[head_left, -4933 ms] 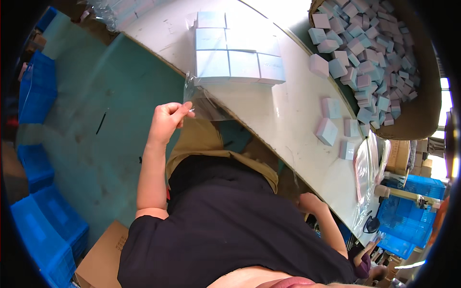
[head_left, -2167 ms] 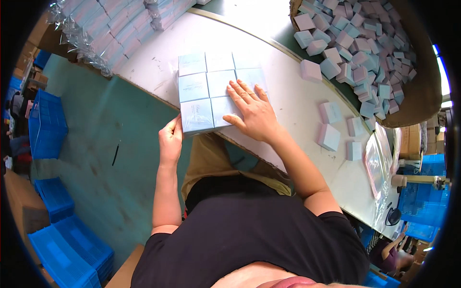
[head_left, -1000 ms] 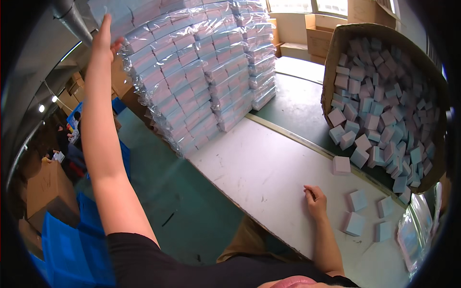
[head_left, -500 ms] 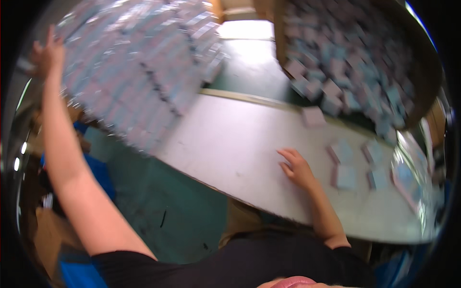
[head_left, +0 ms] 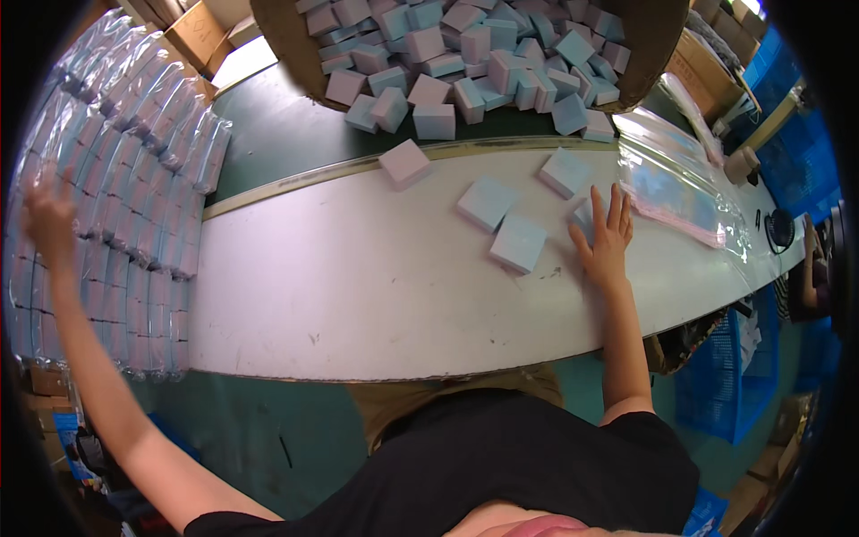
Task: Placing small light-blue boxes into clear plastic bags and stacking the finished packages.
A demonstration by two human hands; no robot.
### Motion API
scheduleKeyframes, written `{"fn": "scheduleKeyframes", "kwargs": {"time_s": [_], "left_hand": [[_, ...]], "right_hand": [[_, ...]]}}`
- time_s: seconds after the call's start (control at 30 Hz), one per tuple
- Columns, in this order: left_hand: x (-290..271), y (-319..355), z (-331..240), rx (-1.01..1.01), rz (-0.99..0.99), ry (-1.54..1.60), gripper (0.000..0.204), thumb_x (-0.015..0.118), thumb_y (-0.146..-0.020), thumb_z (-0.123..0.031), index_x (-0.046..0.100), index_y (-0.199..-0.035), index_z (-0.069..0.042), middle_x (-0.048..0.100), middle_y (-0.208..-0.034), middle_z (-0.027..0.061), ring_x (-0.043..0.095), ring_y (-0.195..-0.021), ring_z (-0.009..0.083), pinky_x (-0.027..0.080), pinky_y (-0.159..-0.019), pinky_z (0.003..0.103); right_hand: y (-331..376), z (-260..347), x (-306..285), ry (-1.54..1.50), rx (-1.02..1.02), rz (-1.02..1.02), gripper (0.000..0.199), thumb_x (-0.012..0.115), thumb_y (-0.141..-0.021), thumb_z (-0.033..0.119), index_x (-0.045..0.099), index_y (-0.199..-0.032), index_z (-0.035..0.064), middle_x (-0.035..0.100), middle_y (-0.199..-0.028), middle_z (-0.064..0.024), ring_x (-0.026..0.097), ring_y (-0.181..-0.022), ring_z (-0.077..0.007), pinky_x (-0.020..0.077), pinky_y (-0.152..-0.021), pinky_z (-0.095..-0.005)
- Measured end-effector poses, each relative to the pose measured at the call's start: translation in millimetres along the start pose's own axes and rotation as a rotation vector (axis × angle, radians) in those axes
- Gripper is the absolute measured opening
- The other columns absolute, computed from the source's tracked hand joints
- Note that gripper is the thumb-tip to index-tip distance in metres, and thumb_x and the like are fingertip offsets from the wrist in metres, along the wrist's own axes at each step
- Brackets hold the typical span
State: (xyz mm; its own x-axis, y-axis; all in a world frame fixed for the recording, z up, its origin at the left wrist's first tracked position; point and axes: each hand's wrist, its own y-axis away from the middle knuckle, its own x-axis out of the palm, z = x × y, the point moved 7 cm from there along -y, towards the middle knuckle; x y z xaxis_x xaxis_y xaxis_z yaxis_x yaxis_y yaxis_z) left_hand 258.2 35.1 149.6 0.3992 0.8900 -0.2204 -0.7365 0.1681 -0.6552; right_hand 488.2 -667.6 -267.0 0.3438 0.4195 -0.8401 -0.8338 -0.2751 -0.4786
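Observation:
My right hand [head_left: 607,237] lies on the white tabletop with its fingers spread, over a pale blue sponge-like block [head_left: 582,216] that it partly hides. Just left of it are more loose blocks: a blue one [head_left: 564,172] farther back, and a pair, one block [head_left: 486,203] close to another block [head_left: 519,242]. A pinkish block [head_left: 405,164] lies by the table's back strip. Out at the far left, my left hand [head_left: 52,215] is smeared by motion in front of a stack of clear-wrapped packs [head_left: 125,215] of pink and blue blocks; its fingers are unclear.
A big carton [head_left: 644,63] on its side spills many pink and blue blocks onto the dark green surface [head_left: 268,134] behind the table. Clear plastic bags [head_left: 676,188] lie at the right, with a small black fan [head_left: 780,230] beyond. A blue crate [head_left: 729,376] stands below the right edge.
The view has swung right and levelled. My right hand has gone from bare tabletop to a block among the loose ones. My left hand remains by the wrapped stack, lower against it.

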Motion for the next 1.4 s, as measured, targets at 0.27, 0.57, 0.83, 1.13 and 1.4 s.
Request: {"fn": "scheduleKeyframes", "kwargs": {"time_s": [0.27, 0.57, 0.83, 1.13, 1.4], "left_hand": [[42, 35, -382, -0.021, 0.293, 0.995, 0.046, 0.072, -0.091, -0.037, 0.068, -0.125, -0.007, 0.062, -0.134, 0.0150, 0.049, -0.135, 0.0340, 0.036, -0.113, 0.048], [120, -67, -565, -0.435, 0.306, 1.767, 0.050, 0.060, -0.100, -0.032, 0.056, -0.138, 0.000, 0.058, -0.138, 0.0240, 0.052, -0.130, 0.0399, 0.040, -0.110, 0.044], [207, -98, -566, -0.832, 0.697, 1.629, 0.073, 0.046, -0.101, -0.059, 0.061, -0.132, 0.004, 0.071, -0.107, 0.0175, 0.063, -0.097, 0.0270, 0.049, -0.088, 0.038], [124, -100, -620, -0.331, 0.980, 1.555, 0.087, 0.054, -0.088, -0.073, 0.057, -0.141, -0.004, 0.059, -0.140, 0.0176, 0.053, -0.133, 0.0301, 0.038, -0.111, 0.037], [22, -83, -593, 0.095, 0.869, 1.800, 0.070, 0.073, -0.089, -0.040, 0.049, -0.150, -0.018, 0.054, -0.145, 0.0154, 0.050, -0.134, 0.0278, 0.037, -0.113, 0.037]], "right_hand": [[-120, -29, 27, -0.832, -0.107, 0.174, 0.048, 0.052, -0.103, 0.026, 0.049, -0.147, 0.0045, 0.051, -0.151, -0.0146, 0.044, -0.142, -0.0273, 0.0293, -0.118, -0.0404], [-333, -320, 112, -1.201, 0.478, -0.138, 0.063, 0.054, -0.103, 0.046, 0.048, -0.143, -0.0034, 0.053, -0.143, -0.0169, 0.049, -0.133, -0.0254, 0.0411, -0.109, -0.0402], [-383, -264, 174, -1.075, 0.688, 0.052, 0.052, 0.058, -0.101, 0.043, 0.058, -0.137, 0.0060, 0.066, -0.128, -0.0107, 0.064, -0.112, -0.0220, 0.0497, -0.099, -0.0355], [-384, -134, 215, -1.144, 0.186, 0.639, 0.060, 0.054, -0.098, 0.059, 0.069, -0.116, 0.0044, 0.074, -0.100, -0.0095, 0.072, -0.082, -0.0180, 0.0590, -0.071, -0.0314], [-346, -72, 209, -1.730, 0.560, 0.496, 0.050, 0.071, -0.086, 0.061, 0.068, -0.095, 0.0113, 0.069, -0.077, -0.0062, 0.069, -0.067, -0.0205, 0.0575, -0.059, -0.0386]]}}
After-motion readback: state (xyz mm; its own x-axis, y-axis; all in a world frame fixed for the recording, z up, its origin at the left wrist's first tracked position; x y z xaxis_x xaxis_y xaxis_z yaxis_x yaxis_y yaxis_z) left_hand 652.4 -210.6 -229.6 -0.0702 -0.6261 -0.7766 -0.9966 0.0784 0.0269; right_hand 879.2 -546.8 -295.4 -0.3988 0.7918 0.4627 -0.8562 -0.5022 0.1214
